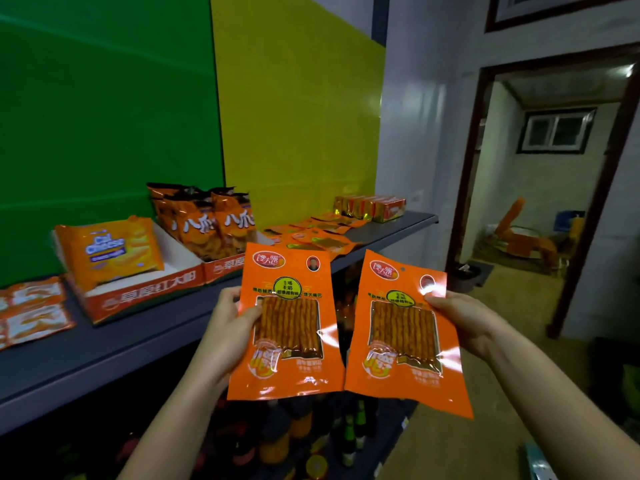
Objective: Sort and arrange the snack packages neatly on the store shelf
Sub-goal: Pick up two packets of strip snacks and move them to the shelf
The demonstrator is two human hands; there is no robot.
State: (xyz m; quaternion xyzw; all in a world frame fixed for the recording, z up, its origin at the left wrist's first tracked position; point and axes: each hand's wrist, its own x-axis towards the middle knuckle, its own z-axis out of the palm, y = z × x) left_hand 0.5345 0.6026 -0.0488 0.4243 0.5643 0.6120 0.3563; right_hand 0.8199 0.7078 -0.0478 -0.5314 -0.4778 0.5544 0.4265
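Observation:
Two flat orange packets of spicy snack strips are held up side by side in front of the grey shelf (114,344). My left hand (230,320) grips the left packet (287,341) by its left edge. My right hand (460,317) pinches the right packet (401,341) at its right edge. Both packets face me upright, the right one tilted a little. Several more packets of the same kind (318,233) lie flat on the shelf behind them.
On the shelf stand an orange cheese-biscuit bag (110,251) in an open carton (149,289), dark-orange chip bags (204,220), gold-red boxes (370,206) at the far end and orange packets (31,310) at left. Bottles (349,438) fill the level below. A doorway (540,188) opens at right.

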